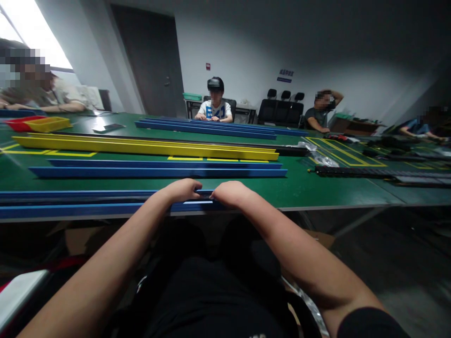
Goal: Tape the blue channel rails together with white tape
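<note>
The left hand [185,190] and right hand [230,193] work at the near blue rail [105,208]; the next move likely needs it steady; finger grip, I cannot tell.

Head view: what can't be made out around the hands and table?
- Head view: most fingers of left hand and right hand, hidden by the hands' own backs.
- Head view: nearest blue strip's left end, cut off by the left edge.
- Head view: red wall sign's wording, too small.
</note>
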`<state>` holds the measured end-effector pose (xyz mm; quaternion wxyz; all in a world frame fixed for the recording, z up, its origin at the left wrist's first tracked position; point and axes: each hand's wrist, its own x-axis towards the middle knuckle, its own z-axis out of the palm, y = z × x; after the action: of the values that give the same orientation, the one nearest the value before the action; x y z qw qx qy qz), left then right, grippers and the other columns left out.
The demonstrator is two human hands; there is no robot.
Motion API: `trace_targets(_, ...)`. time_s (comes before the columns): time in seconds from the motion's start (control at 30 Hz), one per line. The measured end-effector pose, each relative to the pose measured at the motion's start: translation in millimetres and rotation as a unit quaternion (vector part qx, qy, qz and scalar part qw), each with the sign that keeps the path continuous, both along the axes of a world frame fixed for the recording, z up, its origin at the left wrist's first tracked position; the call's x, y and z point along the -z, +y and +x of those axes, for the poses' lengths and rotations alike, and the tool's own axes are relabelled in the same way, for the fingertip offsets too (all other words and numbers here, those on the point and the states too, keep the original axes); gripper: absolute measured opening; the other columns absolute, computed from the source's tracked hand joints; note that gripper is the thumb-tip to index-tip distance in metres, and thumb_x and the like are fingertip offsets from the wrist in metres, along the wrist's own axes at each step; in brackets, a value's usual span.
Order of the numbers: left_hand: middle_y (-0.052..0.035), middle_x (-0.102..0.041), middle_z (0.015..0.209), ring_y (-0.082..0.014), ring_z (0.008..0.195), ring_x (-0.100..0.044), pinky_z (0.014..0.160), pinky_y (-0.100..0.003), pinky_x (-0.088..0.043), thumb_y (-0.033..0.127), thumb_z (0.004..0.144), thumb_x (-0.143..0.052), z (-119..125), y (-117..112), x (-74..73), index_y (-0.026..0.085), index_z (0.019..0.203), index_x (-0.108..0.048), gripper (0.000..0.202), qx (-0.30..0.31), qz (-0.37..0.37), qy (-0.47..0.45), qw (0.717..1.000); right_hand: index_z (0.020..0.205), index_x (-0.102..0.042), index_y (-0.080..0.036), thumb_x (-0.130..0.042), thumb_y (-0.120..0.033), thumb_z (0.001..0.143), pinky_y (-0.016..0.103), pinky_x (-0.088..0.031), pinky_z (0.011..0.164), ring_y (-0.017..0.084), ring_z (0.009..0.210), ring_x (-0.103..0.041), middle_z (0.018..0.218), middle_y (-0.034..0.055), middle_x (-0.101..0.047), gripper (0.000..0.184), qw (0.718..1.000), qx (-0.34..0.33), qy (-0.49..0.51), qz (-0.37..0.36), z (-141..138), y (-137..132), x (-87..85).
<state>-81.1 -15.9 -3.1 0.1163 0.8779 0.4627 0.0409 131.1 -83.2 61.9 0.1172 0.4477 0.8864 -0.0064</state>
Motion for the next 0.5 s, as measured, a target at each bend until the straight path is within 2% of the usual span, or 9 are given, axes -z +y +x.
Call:
trace_targets(0.1,0.002,-0.056,0.061,-0.0146,0.057,-0.047,0.053,-0.028,-0.027,0.053,0.073,-0.057,1.2,-4.1,-4.0,0.023,0.072,-0.059,0.03,-0.013,-0.006,0.003,1.0,0.118,-0.07,-0.032,-0.053,-0.024,0.086,0.026,-0.048,0.075,0.022,0.095,-0.068,0.11,0.0063,-0.072,0.037,0.999,-0.043,0.006,-0.016,12.6,3.6,-15.7)
trace_targets(0.27,0.0006,-0.06,0.065,-0.0159,0.059,-0.05,0.054,-0.028,-0.029,0.054,0.073,-0.057,2.1,-8.4,-8.5,0.024,0.074,-0.061,0.03,-0.03,-0.007,0.012,0.999,0.116,-0.071,-0.032,-0.055,-0.024,0.083,0.023,-0.045,0.07,0.019,0.086,-0.069,0.102,0.0042,-0.074,0.038,0.998,-0.039,-0.014,-0.045,28.4,4.9,-37.5)
trace_targets(0.37,-0.0002,-0.062,0.068,-0.0165,0.061,-0.052,0.054,-0.028,-0.03,0.053,0.073,-0.058,2.2,-9.1,-9.6,0.024,0.076,-0.063,0.029,-0.036,0.0,0.02,0.999,0.115,-0.073,-0.028,-0.056,-0.029,0.085,0.024,-0.046,0.072,0.02,0.089,-0.069,0.104,0.0069,-0.074,0.034,0.998,-0.019,-0.043,-0.047,29.2,2.9,-37.6)
trace_targets(0.5,-0.0009,-0.065,0.071,-0.0165,0.063,-0.054,0.054,-0.027,-0.031,0.049,0.072,-0.059,1.9,-8.9,-10.3,0.024,0.078,-0.064,0.026,-0.036,0.004,0.022,0.999,0.117,-0.072,-0.024,-0.057,-0.029,0.086,0.028,-0.05,0.078,0.024,0.097,-0.069,0.111,0.0109,-0.072,0.034,0.995,0.021,-0.096,-0.036,26.1,3.5,-24.0)
